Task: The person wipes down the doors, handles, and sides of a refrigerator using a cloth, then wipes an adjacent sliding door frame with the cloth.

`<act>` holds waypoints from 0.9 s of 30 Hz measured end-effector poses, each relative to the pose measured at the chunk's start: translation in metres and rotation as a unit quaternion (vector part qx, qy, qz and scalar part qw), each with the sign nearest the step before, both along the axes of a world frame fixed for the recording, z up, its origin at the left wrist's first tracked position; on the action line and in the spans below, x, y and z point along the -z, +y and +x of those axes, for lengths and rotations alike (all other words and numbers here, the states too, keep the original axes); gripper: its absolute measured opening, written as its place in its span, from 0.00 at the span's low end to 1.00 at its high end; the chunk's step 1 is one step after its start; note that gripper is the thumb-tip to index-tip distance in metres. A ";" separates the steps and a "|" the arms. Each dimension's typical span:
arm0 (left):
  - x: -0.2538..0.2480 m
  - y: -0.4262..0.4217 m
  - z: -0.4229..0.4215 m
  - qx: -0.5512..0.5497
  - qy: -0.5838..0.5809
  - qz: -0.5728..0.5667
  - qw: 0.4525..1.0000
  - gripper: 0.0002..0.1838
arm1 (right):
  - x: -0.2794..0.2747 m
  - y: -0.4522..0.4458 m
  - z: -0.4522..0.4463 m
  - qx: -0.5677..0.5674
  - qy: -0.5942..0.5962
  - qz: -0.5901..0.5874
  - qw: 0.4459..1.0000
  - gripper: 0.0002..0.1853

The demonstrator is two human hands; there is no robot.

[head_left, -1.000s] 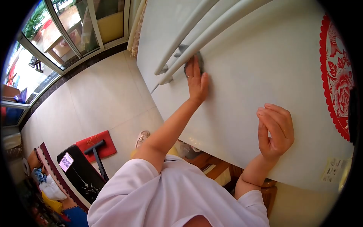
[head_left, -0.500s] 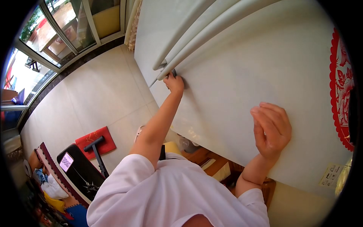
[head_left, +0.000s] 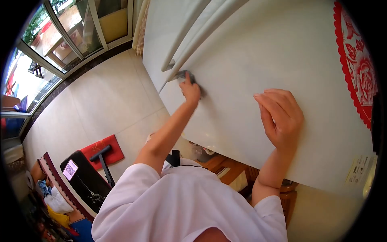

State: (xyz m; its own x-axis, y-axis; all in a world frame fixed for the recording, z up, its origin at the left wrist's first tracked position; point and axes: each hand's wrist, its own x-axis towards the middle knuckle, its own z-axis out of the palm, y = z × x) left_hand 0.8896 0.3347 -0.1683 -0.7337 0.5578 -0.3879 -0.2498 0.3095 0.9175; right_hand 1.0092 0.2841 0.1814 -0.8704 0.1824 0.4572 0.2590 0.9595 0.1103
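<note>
Fingers of the left hand (head_left: pixel 192 90) rest on a grey cloth (head_left: pixel 191 76) against the white door (head_left: pixel 238 129), under the lower end of its long handle (head_left: pixel 204 35), near the door's left edge; I cannot tell whether they close round it. The right hand (head_left: pixel 284 117) is over the door's right half, fingers curled, thumb apart, a wide stretch of door between the hands. Pale floor (head_left: pixel 92 97) spreads beyond the door's left edge; wooden furniture (head_left: pixel 231 175) lines its lower edge.
</note>
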 end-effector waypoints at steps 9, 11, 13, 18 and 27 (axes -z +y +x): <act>-0.026 0.002 -0.010 -0.031 0.132 0.132 0.982 0.35 | -0.010 -0.039 0.019 -0.055 0.045 -0.047 0.996 0.13; -0.015 0.005 -0.021 -0.025 0.081 0.096 0.992 0.35 | -0.001 -0.057 0.032 -0.047 0.082 -0.061 0.994 0.13; -0.030 -0.005 -0.012 -0.014 0.008 0.058 0.998 0.36 | 0.011 -0.070 0.050 -0.010 0.120 -0.073 0.990 0.10; -0.115 -0.055 0.054 0.048 0.270 0.231 0.933 0.39 | 0.031 -0.081 0.094 0.067 0.171 -0.124 0.975 0.07; -0.171 -0.022 0.012 -0.027 0.354 0.232 0.906 0.34 | 0.034 -0.096 0.127 0.102 0.195 -0.159 0.963 0.08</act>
